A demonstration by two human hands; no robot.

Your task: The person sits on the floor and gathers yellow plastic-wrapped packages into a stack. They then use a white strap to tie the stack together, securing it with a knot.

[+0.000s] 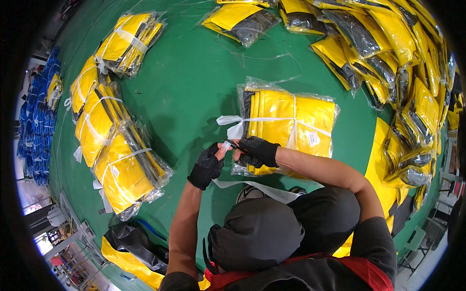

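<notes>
A bundle of folded yellow and black sheets (276, 114) in clear plastic lies before me, tied crosswise with white strap (294, 104). The strap's knot and loose ends (235, 127) stick out on its left side. At these ends my left hand (208, 166), in a black dotted fingerless glove, is closed, pinching a piece of the white strap. Just beside it my right hand (259, 151), gloved alike, is closed round a small dark tool (232, 144) held against the strap; its exact kind is mostly hidden by the fingers. Another length of white strap (264, 188) trails below my hands.
Several tied yellow bundles (116, 165) line the left side of the green floor (184, 68). Plastic-wrapped yellow and black packs (383, 43) are heaped at the right. Blue bundles (39, 121) stand far left. Loose yellow and black sheeting (136, 252) lies at lower left.
</notes>
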